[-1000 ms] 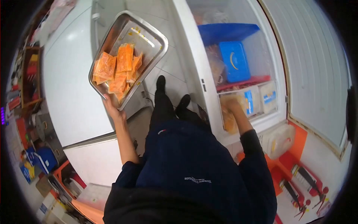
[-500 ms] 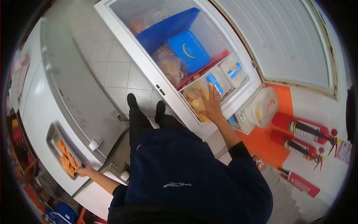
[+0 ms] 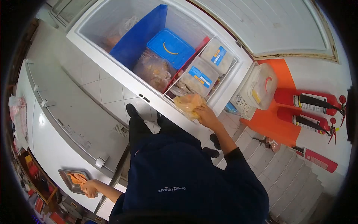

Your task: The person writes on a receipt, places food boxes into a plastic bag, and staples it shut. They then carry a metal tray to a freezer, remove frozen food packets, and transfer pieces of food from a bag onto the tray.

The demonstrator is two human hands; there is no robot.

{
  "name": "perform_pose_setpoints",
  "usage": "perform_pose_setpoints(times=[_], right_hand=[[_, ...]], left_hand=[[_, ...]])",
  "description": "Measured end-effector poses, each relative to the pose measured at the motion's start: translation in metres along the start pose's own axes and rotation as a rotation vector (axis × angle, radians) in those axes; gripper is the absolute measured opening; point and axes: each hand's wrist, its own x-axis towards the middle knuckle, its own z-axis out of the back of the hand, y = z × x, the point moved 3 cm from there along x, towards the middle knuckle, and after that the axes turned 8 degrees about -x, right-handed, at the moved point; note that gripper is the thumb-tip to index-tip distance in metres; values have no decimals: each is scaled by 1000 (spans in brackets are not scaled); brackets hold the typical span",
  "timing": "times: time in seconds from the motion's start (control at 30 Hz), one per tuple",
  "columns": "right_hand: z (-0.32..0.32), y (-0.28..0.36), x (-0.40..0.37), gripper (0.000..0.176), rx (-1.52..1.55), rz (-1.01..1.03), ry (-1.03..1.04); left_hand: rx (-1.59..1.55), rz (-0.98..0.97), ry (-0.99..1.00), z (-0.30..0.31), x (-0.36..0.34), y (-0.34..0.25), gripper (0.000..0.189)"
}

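My right hand (image 3: 207,116) is closed on the edge of a yellowish plastic bag (image 3: 187,103), which hangs over the near rim of the open chest freezer (image 3: 112,56). What is in the bag I cannot make out. At the left, my left hand (image 3: 90,187) is closed on an orange cloth (image 3: 77,178) that lies partly in a metal tray (image 3: 69,183). The tray rests on a white freezer lid (image 3: 48,149). Beside the bag, a wire basket (image 3: 234,69) holds two whitish packs with blue labels, the nearer pack (image 3: 196,80) and the farther pack (image 3: 217,56).
Inside the freezer are a blue lidded box (image 3: 170,46), a blue divider (image 3: 140,37) and a clear bag of food (image 3: 152,72). Red fire extinguishers (image 3: 305,100) and a clear plastic container (image 3: 264,84) are at the right. Steps (image 3: 294,186) lie below them.
My right hand has gripped the yellowish bag and drawn it out of the basket towards me. My left hand has moved from the tray's end onto the orange cloth. The view has turned.
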Motion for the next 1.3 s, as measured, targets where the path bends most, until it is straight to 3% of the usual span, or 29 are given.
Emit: perform_pose_setpoints(times=[0.17,0.23,0.27,0.37,0.43,0.47,0.6,0.73,0.87,0.93,1.0,1.07,1.13,1.27,1.3], right_hand=[[24,-8,-21,27,110,-94,5],[37,-31,-31,26,180,-237,-203],[45,-42,-38,26,185,-236,-196],[75,-58,-41,21,261,-360,-118],[89,-50,-38,13,366,-300,-243],[89,-48,-36,13,366,-295,-227],[69,-38,-14,18,501,-251,72],[50,-25,27,22,354,-111,114],[24,-11,71,23,30,-149,146],[8,-5,89,26,-102,-160,118],[-19,-5,93,31,-315,-240,225],[-33,3,101,29,-418,-243,221],[-41,3,108,28,-514,-247,224],[-50,2,111,26,-486,-266,267],[-50,2,112,26,-484,-273,289]], left_hand=[[-252,-293,268,-25,-34,-47,51],[-366,-427,400,-47,-54,-58,51],[-421,-494,466,-48,-66,-66,51],[-570,-683,661,39,-159,-136,51],[-654,-611,998,72,-221,-156,46],[-725,-770,1153,90,-252,-163,45],[-704,-799,1916,177,-359,-170,36],[-723,-866,2356,242,-405,-157,31],[-664,-859,2609,258,-421,-144,28],[-673,-876,2605,250,-432,-150,27],[-405,-709,2806,237,-445,-156,25],[-361,-595,2861,230,-458,-161,23],[-461,-725,2896,229,-466,-166,23],[-346,-912,2917,230,-468,-168,25],[-315,-861,2955,228,-470,-166,26]])
